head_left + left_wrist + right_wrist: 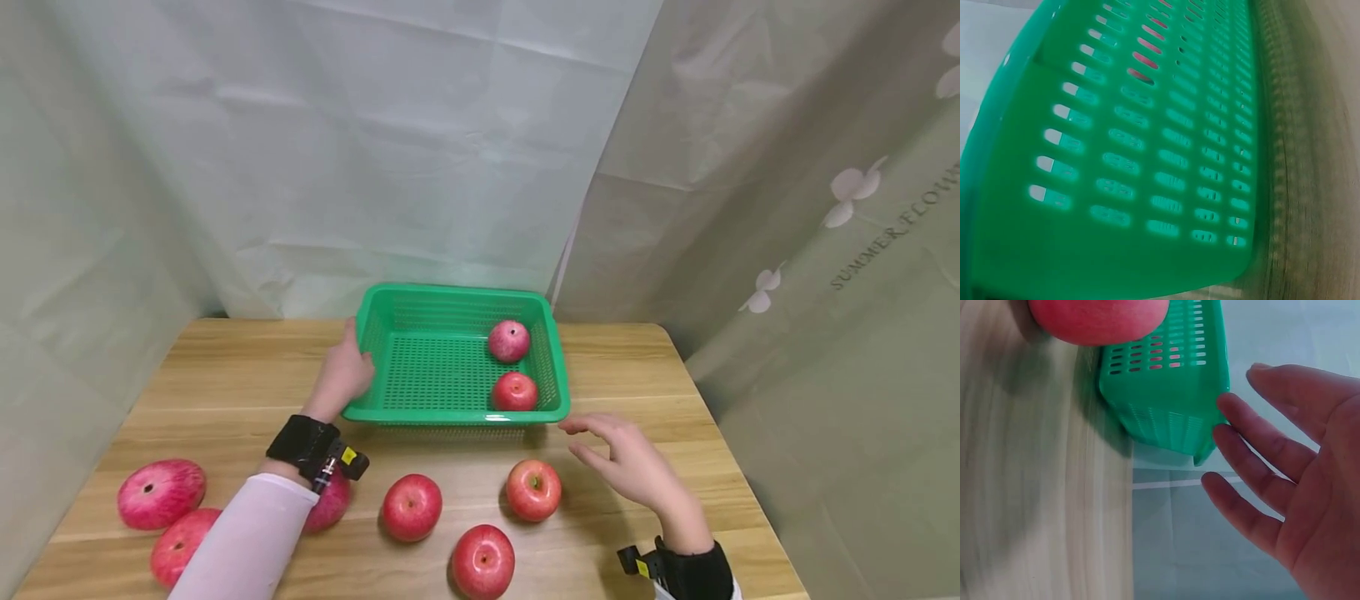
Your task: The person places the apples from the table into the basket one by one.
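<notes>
A green plastic basket [453,415] with slotted walls stands at the back of the table. Inside its right end are two red apples, one apple [509,341] behind the other apple [515,392]. My left hand [343,375] holds the basket's left rim; part of its fingers is hidden, and the left wrist view shows only the basket wall [1085,250]. Beside the front right corner, my right hand [626,458] hovers with fingers spread and relaxed, gripping nothing. In the right wrist view those fingers [1260,447] are at the basket's rim; contact is unclear.
In front of the basket lie an apple [533,490], another apple [412,507] and a third apple [483,562]. More red fruit [161,493] lies at the left, one partly under my left wrist. Pale curtains [450,150] hang behind the wooden table [232,367].
</notes>
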Available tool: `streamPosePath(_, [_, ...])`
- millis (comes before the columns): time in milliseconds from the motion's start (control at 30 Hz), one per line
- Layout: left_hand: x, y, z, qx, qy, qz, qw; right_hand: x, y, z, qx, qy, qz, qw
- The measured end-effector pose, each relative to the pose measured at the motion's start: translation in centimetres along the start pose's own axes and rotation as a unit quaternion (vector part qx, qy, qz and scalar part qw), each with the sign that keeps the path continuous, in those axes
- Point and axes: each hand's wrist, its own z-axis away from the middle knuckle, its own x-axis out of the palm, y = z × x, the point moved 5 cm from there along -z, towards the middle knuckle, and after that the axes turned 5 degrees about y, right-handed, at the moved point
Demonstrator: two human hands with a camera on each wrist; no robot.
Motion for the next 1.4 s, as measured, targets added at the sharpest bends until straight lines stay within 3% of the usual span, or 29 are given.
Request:
streamPosePath(233, [0.0, -0.1, -0.1, 0.009, 0.001, 0.001, 1.0, 1.1, -0.2, 0.9, 0.003, -0.02, -0.028, 0.999])
streamPosePath(700, [0.2, -0.5, -0.4, 0.016, -0.001, 0.0, 0.9999, 2.3, 0.1, 2.0, 0.028, -0.036, -0.025, 0.999])
streamPosePath(1067, [0.1, -0.2, -0.4, 0.029, 0.01, -0.015, 0.9994, 4.3, -0.3, 2.7, 0.038, -0.142, -0.035, 0.989])
streamPosePath(1400, [0.0, -0.1, -0.2, 0.031, 0.015, -0.015, 0.9993, 5.8, -1.8, 2.1, 0.008, -0.147, -0.04, 0.988])
